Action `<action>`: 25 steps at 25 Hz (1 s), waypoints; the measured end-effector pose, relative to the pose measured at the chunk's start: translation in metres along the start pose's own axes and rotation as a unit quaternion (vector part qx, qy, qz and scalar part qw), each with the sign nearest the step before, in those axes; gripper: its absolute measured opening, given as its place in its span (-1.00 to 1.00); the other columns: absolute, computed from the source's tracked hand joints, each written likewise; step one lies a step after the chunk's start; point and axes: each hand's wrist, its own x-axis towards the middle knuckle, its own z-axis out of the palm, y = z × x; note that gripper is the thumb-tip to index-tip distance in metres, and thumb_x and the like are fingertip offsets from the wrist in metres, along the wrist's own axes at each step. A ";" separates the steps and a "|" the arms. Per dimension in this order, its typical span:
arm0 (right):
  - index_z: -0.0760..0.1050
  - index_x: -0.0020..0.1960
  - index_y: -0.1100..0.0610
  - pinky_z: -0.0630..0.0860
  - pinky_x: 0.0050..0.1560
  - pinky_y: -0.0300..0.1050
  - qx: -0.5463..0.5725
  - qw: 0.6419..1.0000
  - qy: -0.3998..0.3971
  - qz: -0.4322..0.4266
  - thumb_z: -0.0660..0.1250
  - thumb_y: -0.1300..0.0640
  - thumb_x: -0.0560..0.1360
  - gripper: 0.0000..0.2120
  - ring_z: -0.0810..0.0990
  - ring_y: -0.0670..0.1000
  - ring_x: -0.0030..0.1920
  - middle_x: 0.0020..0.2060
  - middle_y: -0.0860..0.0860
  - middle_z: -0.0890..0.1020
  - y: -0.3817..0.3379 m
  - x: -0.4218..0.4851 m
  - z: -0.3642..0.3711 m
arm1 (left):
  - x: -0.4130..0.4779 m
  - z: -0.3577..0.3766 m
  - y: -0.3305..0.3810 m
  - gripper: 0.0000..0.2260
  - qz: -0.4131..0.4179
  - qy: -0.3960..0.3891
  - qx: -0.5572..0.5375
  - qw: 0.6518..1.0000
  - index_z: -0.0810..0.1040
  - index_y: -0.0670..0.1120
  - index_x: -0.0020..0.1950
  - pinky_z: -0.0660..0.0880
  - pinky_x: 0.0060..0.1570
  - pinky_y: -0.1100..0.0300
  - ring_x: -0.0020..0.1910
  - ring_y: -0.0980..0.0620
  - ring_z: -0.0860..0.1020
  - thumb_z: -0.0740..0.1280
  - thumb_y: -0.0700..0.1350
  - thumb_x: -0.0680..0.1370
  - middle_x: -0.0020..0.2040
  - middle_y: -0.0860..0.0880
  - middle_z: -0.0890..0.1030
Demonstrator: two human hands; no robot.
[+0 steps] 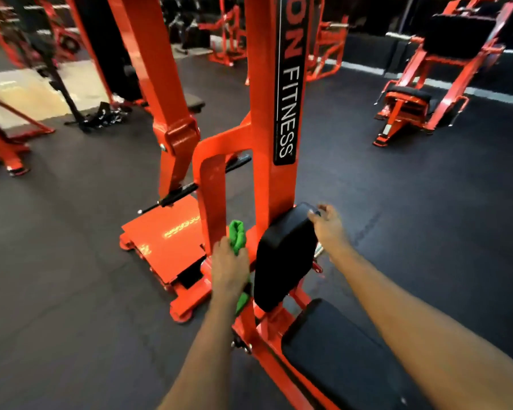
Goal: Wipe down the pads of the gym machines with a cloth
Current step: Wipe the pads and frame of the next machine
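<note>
Several orange machines on dark rubber floor (71, 261). Dead centre: nearest machine (267, 113), tall orange post with black "FITNESS" decal (288, 113). Far right, well apart: second machine (453, 39), black pads on it. Low at left of post, down at floor level: orange footplate (166, 241). Bottom centre, flat, closest to camera: black seat pad (338, 359). Just beyond it, mounted against post, slightly tilted: black upright pad (282, 255). At upright pad's top right corner: right hand (328, 224), fingers curled over edge, gripping it; blurred, finger detail unclear. Just left of upright pad, beside post's inner bar: left hand (230, 267) clenched round green cloth (237, 236). Bunched up, poking out above fist and below it; close to pad's left edge, contact with pad not resolvable.
</note>
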 end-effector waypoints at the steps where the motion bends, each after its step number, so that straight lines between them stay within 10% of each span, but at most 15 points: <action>1: 0.47 0.32 0.23 0.40 0.38 0.06 -0.030 0.999 -0.020 -0.008 0.35 -0.03 0.53 -0.53 0.53 0.16 0.27 0.22 0.19 0.57 -0.002 0.014 0.001 | -0.008 0.022 0.007 -0.82 -0.011 -0.004 -0.056 0.998 0.46 -0.14 0.12 0.44 0.02 -0.07 0.08 -0.29 0.57 0.30 -0.23 0.52 0.06 -0.23 0.60; 4: 0.47 0.35 0.23 0.33 0.40 0.17 -0.115 0.989 -0.090 -0.028 0.20 -0.20 0.56 -0.43 0.47 0.22 0.33 0.28 0.23 0.55 0.005 0.040 0.016 | -0.036 0.084 0.020 -0.35 0.002 0.021 -0.084 0.996 0.20 -0.17 0.58 0.26 0.48 -0.03 0.52 -0.14 0.31 0.21 -0.31 0.48 0.55 -0.16 0.32; 7: 0.27 0.55 0.13 0.08 0.56 0.15 -0.218 0.967 -0.090 -0.095 0.12 -0.11 0.66 -0.47 0.16 0.14 0.57 0.54 0.12 0.30 0.029 0.029 0.026 | -0.061 0.122 0.009 -0.25 0.003 0.069 -0.086 0.994 0.00 -0.20 0.63 -0.16 0.58 0.15 0.63 -0.01 -0.06 0.16 -0.35 0.44 0.64 -0.11 -0.01; 15: 0.16 0.59 0.01 0.01 0.57 0.18 -0.231 0.961 -0.079 -0.131 0.05 -0.14 0.68 -0.47 0.01 0.08 0.60 0.60 0.02 0.17 0.027 0.017 0.018 | -0.049 0.110 0.018 -0.23 -0.137 0.122 -0.164 0.969 0.21 -0.05 0.61 0.26 0.49 -0.07 0.48 -0.11 0.36 0.15 -0.47 0.42 0.48 -0.12 0.42; 23: 0.13 0.60 -0.02 0.00 0.56 0.20 -0.251 0.957 -0.059 -0.136 0.02 -0.17 0.68 -0.47 0.00 0.06 0.61 0.60 0.00 0.14 0.030 0.013 0.020 | -0.074 0.146 0.002 -0.32 -0.128 0.133 -0.145 0.972 0.07 -0.22 0.62 -0.09 0.51 0.39 0.60 -0.13 0.11 0.18 -0.45 0.52 0.62 -0.18 0.13; 25: 0.13 0.60 -0.02 0.01 0.56 0.22 -0.256 0.954 -0.056 -0.142 0.00 -0.18 0.68 -0.46 0.01 0.07 0.61 0.60 0.00 0.15 0.031 0.012 0.019 | -0.074 0.151 -0.010 -0.32 -0.170 0.107 -0.127 0.971 0.07 -0.17 0.63 0.05 0.56 0.20 0.59 -0.11 0.16 0.19 -0.41 0.54 0.62 -0.13 0.15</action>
